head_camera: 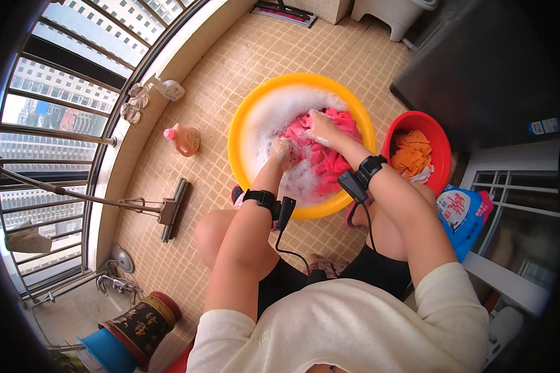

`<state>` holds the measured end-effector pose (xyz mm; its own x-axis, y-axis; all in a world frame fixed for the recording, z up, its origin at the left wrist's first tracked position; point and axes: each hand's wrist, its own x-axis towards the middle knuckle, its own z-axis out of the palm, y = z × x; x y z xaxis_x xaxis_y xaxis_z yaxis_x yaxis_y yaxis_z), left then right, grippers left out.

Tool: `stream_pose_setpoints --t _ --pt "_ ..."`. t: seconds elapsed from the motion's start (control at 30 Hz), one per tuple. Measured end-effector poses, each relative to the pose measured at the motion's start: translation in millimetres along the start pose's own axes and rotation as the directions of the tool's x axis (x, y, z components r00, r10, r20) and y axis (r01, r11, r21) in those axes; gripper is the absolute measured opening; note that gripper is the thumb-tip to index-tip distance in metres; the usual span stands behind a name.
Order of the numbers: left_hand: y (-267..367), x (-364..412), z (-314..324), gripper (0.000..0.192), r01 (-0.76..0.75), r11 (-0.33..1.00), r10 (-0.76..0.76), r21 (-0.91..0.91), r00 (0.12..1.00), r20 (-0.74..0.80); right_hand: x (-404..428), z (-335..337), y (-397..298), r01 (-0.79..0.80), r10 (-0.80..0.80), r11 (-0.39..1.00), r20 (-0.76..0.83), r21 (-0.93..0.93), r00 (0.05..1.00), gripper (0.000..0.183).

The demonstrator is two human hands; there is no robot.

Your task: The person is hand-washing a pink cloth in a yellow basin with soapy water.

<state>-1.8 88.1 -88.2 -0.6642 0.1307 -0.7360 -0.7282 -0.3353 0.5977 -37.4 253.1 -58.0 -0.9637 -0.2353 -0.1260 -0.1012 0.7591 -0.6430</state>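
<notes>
A yellow plastic basin (303,80) full of white suds (266,119) stands on the floor before me. Bunched pink fabric (332,163), wet and partly under foam, lies in its right half. My left hand (282,151), foamy and curled like a fist, grips the fabric at its left side. Higher up, my right hand (322,128) clutches the same cloth with bent fingers. Suds and folds hide some of the fingertips. Both wrists wear black straps with cabled devices.
Right of the basin, a red bucket (441,140) holds orange cloth (411,154). Beside it is a blue detergent bag (464,217). On the left are a pink-capped bottle (186,140), a sponge mop (172,210) and a spray bottle (169,88) by the barred window. A dark cabinet-like block (485,79) stands right.
</notes>
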Motion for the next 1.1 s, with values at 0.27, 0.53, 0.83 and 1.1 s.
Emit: stream_pose_setpoints --t 0.27,0.53,0.83,1.1 --pt "39.6 -41.9 31.4 0.036 0.048 0.910 0.018 -0.412 0.988 0.156 -8.1 0.8 -50.1 -0.113 0.158 0.936 -0.111 0.334 0.981 0.040" --pt "19.2 -45.6 76.4 0.041 -0.035 0.892 0.096 -0.451 0.989 0.114 -20.3 -33.0 -65.6 -0.057 0.094 0.994 -0.479 0.092 0.873 0.034" --pt "19.6 -46.4 66.8 0.036 0.034 0.967 -0.009 -0.253 0.995 0.101 -47.6 -29.0 -83.5 0.026 0.092 0.972 -0.478 0.234 0.874 0.022" --pt "20.3 -53.3 33.9 0.034 -0.020 0.933 0.115 -0.361 0.963 0.243 -56.1 -21.8 -126.9 0.160 -0.013 0.950 -0.478 0.269 0.879 0.013"
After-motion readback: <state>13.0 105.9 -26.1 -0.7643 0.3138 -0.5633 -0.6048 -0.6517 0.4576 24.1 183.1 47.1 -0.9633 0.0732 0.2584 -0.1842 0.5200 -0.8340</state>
